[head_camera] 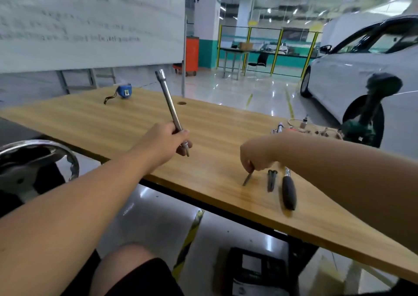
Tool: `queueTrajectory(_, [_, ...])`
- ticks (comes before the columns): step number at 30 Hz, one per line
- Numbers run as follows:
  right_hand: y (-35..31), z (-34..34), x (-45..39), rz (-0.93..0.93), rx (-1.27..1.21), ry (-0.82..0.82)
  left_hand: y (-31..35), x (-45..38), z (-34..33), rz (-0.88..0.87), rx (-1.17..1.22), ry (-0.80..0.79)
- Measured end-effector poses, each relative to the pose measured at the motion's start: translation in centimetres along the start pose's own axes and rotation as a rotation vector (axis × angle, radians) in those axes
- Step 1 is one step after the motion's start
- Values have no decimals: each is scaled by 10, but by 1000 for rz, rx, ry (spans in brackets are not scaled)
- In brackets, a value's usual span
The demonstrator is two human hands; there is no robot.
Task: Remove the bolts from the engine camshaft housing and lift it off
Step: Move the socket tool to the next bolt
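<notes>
Currently left hand grips a socket extension bar tilted above the counter. Right hand pinches a bolt, tip touching the counter, beside two more bolts and a ratchet handle.

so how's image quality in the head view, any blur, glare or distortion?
Head view: wide-angle bend in the table edge; motion blur on the right hand and bolt; whiteboard text unreadable; ceiling lights glare off the floor; left hand and extension bar fairly sharp.
</notes>
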State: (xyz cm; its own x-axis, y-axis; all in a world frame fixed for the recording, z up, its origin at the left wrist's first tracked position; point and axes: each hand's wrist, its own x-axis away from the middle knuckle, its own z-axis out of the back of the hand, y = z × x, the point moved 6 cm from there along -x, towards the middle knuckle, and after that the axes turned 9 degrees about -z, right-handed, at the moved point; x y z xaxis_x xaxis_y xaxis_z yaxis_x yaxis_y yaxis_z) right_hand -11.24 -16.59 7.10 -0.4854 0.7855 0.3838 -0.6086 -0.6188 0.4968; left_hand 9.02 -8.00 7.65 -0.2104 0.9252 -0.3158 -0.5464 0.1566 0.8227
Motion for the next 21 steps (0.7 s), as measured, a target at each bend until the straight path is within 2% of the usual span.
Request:
queueTrajectory(7, [1,-9,-7,39,67,10,-10,-1,11,2,-162,-12])
queueTrajectory(15, [5,11,9,-17,52,54,-12,3,37,0,-190,31])
queueTrajectory(21, [-22,61,17,46,-128,308,-4,11,61,-7,-190,73])
